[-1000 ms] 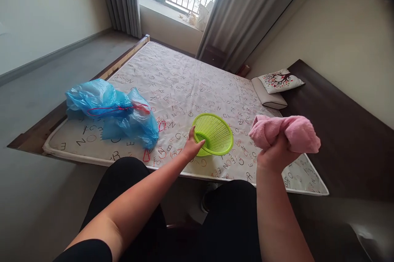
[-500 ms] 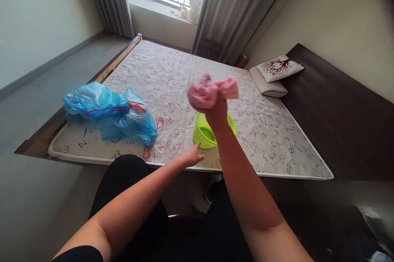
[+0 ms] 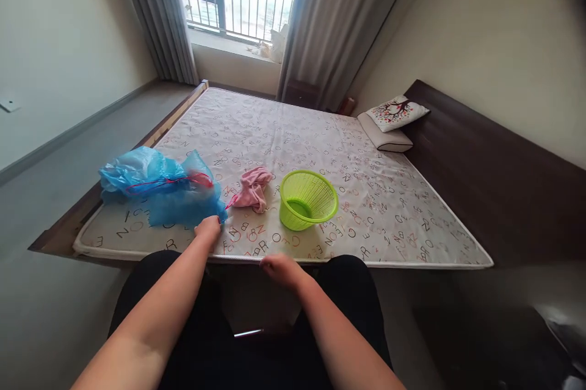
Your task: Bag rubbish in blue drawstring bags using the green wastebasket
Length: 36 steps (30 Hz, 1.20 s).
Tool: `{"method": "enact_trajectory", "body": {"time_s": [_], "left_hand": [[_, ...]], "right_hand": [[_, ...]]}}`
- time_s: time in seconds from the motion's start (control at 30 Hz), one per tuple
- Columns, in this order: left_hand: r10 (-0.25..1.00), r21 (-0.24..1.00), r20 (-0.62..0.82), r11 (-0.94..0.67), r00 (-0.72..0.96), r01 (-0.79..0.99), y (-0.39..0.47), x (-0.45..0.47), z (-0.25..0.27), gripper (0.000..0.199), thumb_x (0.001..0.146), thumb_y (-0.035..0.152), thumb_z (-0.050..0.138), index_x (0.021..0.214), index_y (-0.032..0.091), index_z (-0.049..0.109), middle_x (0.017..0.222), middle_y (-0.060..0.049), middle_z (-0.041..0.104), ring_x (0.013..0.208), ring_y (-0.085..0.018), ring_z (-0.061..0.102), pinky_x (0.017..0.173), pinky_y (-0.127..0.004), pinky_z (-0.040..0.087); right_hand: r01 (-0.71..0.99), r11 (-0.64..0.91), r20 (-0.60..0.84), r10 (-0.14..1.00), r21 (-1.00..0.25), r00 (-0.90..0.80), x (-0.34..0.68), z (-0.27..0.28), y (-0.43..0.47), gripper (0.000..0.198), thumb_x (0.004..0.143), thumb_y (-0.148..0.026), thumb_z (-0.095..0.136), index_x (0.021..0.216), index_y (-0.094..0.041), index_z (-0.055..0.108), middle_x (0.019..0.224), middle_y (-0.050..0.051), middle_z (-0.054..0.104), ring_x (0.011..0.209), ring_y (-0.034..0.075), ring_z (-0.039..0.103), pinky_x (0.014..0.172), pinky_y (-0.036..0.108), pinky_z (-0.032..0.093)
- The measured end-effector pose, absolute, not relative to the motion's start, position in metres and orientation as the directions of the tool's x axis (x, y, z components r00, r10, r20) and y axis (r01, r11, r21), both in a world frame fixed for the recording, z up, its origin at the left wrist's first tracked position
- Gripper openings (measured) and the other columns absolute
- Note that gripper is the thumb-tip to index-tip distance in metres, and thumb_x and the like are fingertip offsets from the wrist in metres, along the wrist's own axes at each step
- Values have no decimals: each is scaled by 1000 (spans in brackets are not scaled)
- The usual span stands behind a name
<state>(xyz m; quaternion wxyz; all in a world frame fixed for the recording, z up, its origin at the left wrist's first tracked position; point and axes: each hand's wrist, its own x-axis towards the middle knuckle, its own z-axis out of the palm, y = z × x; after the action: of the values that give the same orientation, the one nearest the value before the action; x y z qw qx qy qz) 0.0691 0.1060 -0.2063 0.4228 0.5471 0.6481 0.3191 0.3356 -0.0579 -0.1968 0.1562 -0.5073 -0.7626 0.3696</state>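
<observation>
A crumpled pink cloth (image 3: pixel 254 188) lies on the mattress between the blue plastic bag (image 3: pixel 141 164) and a green plastic basket (image 3: pixel 309 198). The basket stands upright, and I see nothing inside it. My left hand (image 3: pixel 208 232) is closed at the bag's lower right edge; what its fingers hold, if anything, is hidden. A red cord runs across the bag, and a bit of pink-red cord (image 3: pixel 231 201) shows beside the cloth. Just over the mattress's front edge, below the basket, my right hand (image 3: pixel 281 269) is curled shut with nothing visible in it.
The letter-patterned mattress (image 3: pixel 403 219) rests on a wooden bed frame with a dark headboard (image 3: pixel 494 146). Two pillows (image 3: pixel 394 118) lie by the headboard. Grey curtains (image 3: pixel 339 18) flank a barred window. My knees are at the bed's front edge.
The pink cloth, raised in my right hand before, now lies left of the basket, let go. My right hand has dropped to the bed's edge. My left hand has moved left to the bag.
</observation>
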Motion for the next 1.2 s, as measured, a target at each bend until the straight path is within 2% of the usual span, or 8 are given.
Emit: {"method": "enact_trajectory", "body": {"time_s": [0.2, 0.37, 0.47, 0.53, 0.73, 0.83, 1.0, 1.2], "left_hand": [[967, 847, -251, 202, 35, 492, 68, 78, -176, 28, 64, 43, 80, 70, 22, 63, 74, -7, 64, 78, -26, 57, 74, -34, 41], [891, 910, -415, 411, 184, 61, 5, 77, -136, 39, 59, 47, 81, 85, 22, 65, 67, 2, 53, 60, -16, 44, 60, -27, 36], [810, 850, -497, 527, 310, -14, -19, 84, -121, 26, 57, 36, 74, 73, 22, 58, 61, 3, 46, 56, -13, 40, 56, -26, 33], [758, 826, -522, 563, 392, 11, -22, 89, -117, 23, 54, 33, 70, 64, 22, 53, 59, 2, 46, 55, -13, 40, 55, -27, 35], [909, 901, -362, 285, 207, 326, -5, 98, -131, 43, 56, 51, 89, 74, 22, 63, 71, -1, 61, 70, -21, 56, 64, -30, 45], [957, 913, -278, 234, 88, 334, 2, 106, -142, 67, 49, 60, 95, 96, 20, 71, 87, -5, 72, 83, -25, 65, 73, -32, 50], [923, 915, -344, 289, 172, 280, 6, 119, -143, 68, 55, 78, 89, 85, 18, 75, 79, -3, 72, 71, -18, 58, 66, -28, 45], [956, 939, -291, 281, 22, 199, 15, 111, -139, 64, 62, 73, 87, 94, 18, 76, 78, -1, 69, 69, -16, 54, 66, -27, 44]], "right_hand": [[472, -21, -123, 974, -881, -188, 344, -193, -33, 17, 97, -20, 64, 106, -20, 78, 110, 11, 78, 98, 23, 71, 97, 39, 53], [178, -233, -265, 947, -956, -181, 327, -193, -30, 22, 99, -38, 67, 110, -20, 73, 104, 7, 77, 90, 19, 72, 80, 32, 58], [-215, -490, -438, 864, -845, -247, 305, -192, -30, 37, 94, -51, 73, 114, -20, 68, 111, 8, 76, 88, 19, 74, 67, 28, 58], [-315, -563, -477, 822, -764, -312, 293, -192, -31, 43, 86, -50, 82, 113, -20, 69, 105, 8, 76, 82, 19, 73, 63, 27, 57], [-367, -475, -434, 880, -799, -194, 291, -186, -23, 39, 64, -31, 94, 92, -19, 70, 82, -1, 71, 72, 14, 65, 67, 27, 54], [-280, -335, -323, 942, -900, -92, 302, -182, -14, 27, 69, -30, 88, 86, -20, 69, 78, -3, 68, 74, 13, 62, 74, 27, 52], [-331, -193, -245, 962, -924, 124, 321, -182, -5, 17, 83, -29, 71, 95, -23, 61, 83, -3, 65, 81, 15, 68, 82, 29, 54], [-176, -345, -387, 831, -922, 399, 351, -186, -3, 9, 89, -25, 55, 97, -24, 52, 88, 0, 64, 81, 18, 66, 81, 32, 54]]}}
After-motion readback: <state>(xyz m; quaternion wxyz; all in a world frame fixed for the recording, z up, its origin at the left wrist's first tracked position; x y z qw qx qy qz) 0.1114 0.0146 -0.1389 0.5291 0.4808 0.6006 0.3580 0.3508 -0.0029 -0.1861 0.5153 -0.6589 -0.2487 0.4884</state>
